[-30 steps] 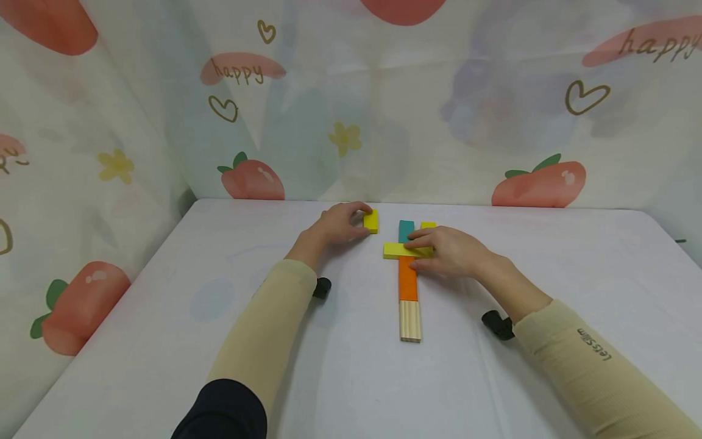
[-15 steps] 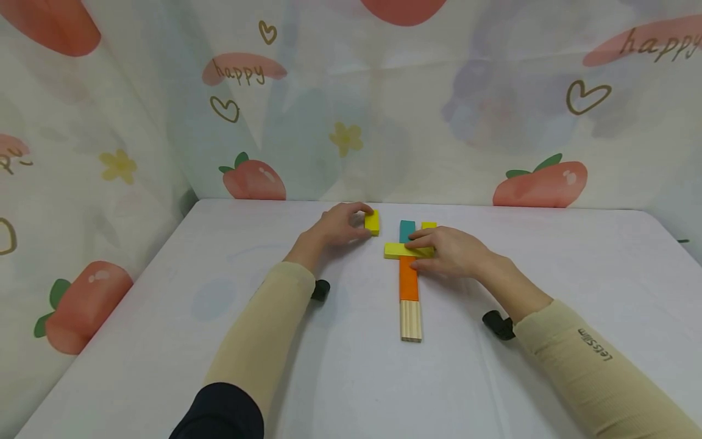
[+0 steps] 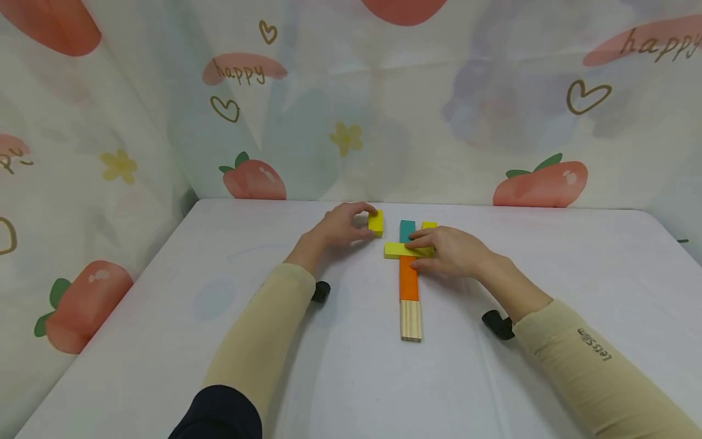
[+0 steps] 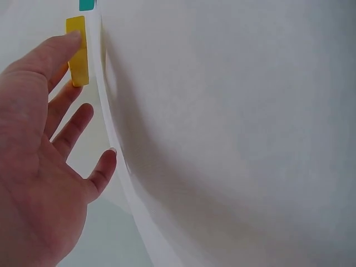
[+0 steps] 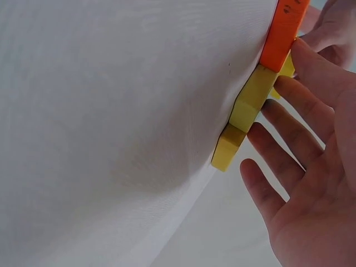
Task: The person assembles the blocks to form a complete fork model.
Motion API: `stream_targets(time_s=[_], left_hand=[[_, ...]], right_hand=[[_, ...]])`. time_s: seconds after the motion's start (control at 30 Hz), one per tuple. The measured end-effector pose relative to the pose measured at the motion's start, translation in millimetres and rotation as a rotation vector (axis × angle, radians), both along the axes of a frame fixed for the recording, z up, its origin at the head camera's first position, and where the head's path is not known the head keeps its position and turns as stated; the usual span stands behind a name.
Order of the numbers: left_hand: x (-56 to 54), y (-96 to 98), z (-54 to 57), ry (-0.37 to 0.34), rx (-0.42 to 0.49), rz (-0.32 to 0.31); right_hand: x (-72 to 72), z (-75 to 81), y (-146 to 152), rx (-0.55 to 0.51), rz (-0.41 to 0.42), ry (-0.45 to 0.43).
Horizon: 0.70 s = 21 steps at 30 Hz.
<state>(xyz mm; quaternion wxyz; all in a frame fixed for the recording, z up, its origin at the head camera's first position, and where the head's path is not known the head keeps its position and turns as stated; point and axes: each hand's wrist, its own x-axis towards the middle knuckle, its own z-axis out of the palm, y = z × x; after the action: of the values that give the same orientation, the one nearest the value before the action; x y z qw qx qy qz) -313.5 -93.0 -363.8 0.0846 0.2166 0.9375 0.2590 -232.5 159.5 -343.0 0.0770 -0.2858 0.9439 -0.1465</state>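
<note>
My left hand (image 3: pixel 341 225) pinches a small yellow block (image 3: pixel 375 223) between thumb and fingers at the far side of the table; the left wrist view shows the same yellow block (image 4: pixel 79 64) at the thumb tip. Slightly right of it lies a cross of flat blocks. A long yellow block (image 3: pixel 393 250) lies crosswise, with a teal block (image 3: pixel 406 229) behind it and an orange block (image 3: pixel 408 280) in front. My right hand (image 3: pixel 455 251) rests extended fingers on the crosswise block, its thumb beside the orange one. Its fingers partly cover another yellow block (image 3: pixel 429 225) behind the crossbar.
A striped natural-wood piece (image 3: pixel 410 321) continues the column toward me from the orange block. White cloth covers the table (image 3: pixel 351 378). Behind it hangs a printed curtain (image 3: pixel 406 140), close to the far edge. Small dark wrist cameras (image 3: pixel 498 325) sit under both forearms.
My left hand has slid the small yellow block a little to the right, closer to the teal block. The right hand and the cross of blocks stay in place.
</note>
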Motion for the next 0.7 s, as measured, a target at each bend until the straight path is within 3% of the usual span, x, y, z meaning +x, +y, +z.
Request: stream_targets(time_s=[0.7], left_hand=[[7.6,9.6,1.8,-0.033,-0.005,0.004]], right_hand=[[-1.1,-0.1,-1.5,0.004,-0.002,-0.005]])
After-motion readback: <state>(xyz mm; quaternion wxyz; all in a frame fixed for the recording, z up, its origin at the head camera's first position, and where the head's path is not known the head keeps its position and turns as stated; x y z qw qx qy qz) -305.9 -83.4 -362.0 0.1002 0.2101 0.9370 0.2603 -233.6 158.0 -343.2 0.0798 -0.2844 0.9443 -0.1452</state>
